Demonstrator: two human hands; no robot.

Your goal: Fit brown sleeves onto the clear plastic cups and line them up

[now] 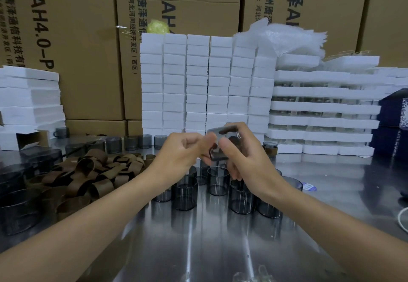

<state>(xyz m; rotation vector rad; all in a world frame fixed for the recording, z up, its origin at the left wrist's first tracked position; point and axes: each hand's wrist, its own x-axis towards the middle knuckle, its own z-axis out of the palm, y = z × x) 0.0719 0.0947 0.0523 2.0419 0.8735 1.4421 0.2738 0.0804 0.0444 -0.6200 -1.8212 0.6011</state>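
Note:
I hold one smoky clear cup (pixel 223 147) tilted in the air above the steel table. My right hand (pixel 245 160) grips its body, fingers curled round it. My left hand (pixel 183 153) pinches the cup's near edge with thumb and fingertips. No sleeve shows on this cup. Below my hands stands a cluster of several bare cups (pixel 217 181). A heap of brown sleeves (pixel 92 171) lies at the left. One cup with a brown sleeve (pixel 270 149) stands behind my right hand.
A row of cups (pixel 136 142) stands at the back left. White foam blocks (pixel 198 82) are stacked behind, with foam trays (pixel 320 107) at right and cardboard boxes (pixel 88 38) behind them. A dark blue box (pixel 395 113) sits at far right. The steel table (pixel 198 248) reflects light.

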